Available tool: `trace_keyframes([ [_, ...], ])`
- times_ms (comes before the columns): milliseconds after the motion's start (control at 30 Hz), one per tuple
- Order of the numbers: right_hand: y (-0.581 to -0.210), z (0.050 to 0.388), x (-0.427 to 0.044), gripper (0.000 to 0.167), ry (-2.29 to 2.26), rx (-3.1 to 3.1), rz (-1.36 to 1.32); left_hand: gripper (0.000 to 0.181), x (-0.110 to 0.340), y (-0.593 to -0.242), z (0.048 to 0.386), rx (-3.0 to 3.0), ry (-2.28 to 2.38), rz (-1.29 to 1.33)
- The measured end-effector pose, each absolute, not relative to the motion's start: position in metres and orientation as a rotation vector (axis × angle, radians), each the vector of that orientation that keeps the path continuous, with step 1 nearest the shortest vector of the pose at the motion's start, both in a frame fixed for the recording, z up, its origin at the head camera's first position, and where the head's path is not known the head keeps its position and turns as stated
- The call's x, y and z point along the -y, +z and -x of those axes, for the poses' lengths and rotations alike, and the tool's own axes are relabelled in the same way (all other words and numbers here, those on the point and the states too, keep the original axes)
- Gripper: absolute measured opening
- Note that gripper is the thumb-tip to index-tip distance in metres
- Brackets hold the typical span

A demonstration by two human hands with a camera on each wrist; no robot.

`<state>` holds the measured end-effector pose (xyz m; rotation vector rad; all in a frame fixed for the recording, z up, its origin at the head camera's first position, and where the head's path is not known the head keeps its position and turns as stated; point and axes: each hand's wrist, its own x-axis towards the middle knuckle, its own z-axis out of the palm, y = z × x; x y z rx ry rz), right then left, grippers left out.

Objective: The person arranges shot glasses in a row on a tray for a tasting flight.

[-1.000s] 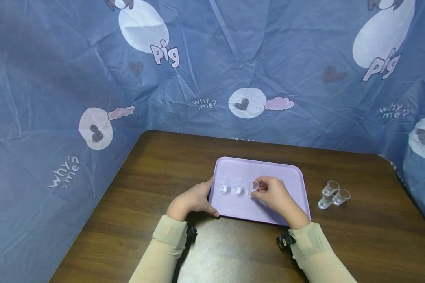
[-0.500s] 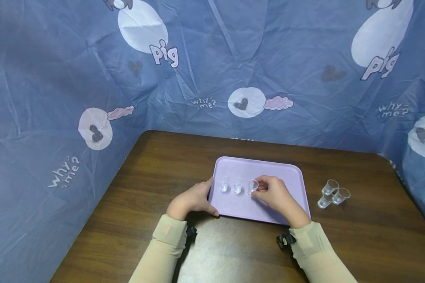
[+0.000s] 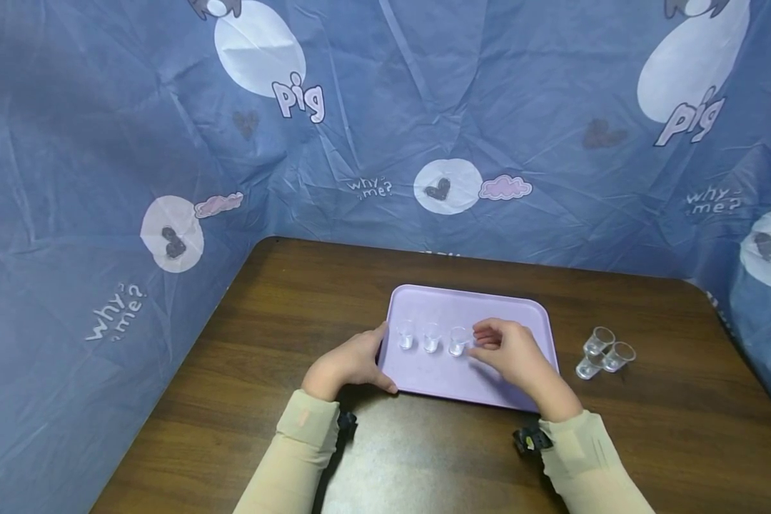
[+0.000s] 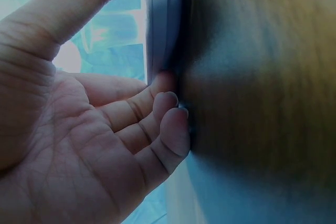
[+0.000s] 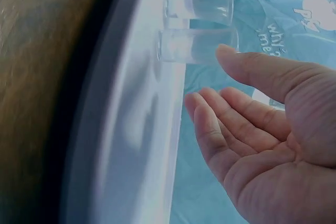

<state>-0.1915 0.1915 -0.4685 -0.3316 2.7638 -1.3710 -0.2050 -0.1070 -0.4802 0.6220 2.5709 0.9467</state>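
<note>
Three small clear cups stand upright in a row on a lilac tray [image 3: 424,378]: a left cup [image 3: 406,336], a middle cup [image 3: 431,338] and a right cup [image 3: 457,343]. My right hand [image 3: 512,353] is just to the right of the right cup, thumb and fingers apart, holding nothing. In the right wrist view its thumb tip overlaps the rim of that cup [image 5: 184,45]; whether they touch I cannot tell. At the tray's left end my left hand [image 3: 352,363] rests with its fingers against the side and the thumb at the near corner. The left wrist view shows loosely bent fingertips [image 4: 174,129] at the tray edge [image 4: 164,19].
Three more clear cups [image 3: 619,356] stand close together on the brown wooden table [image 3: 668,414], right of the tray. A blue printed cloth [image 3: 360,128] hangs behind the table and along its left side.
My right hand has let go of the right cup and drawn back slightly to the right. The cup stays on the tray. My left hand has not moved.
</note>
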Motion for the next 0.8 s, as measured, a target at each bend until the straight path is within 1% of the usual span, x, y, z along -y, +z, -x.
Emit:
trace_keyframes([
  [333,-0.462,0.183,-0.212,0.035,-1.388,-2.810,0.347,0.123,0.107,-0.477,0.203,-2.568,0.928,-0.599],
  [567,-0.459,0.177,-0.227,0.037,-1.373,-2.878,0.297,0.123,0.107,-0.477,0.203,-2.568,0.931,-0.616],
  [800,-0.455,0.173,-0.237,0.035,-1.420,-2.919,0.269,0.124,0.107,-0.478,0.204,-2.566,0.933,-0.621],
])
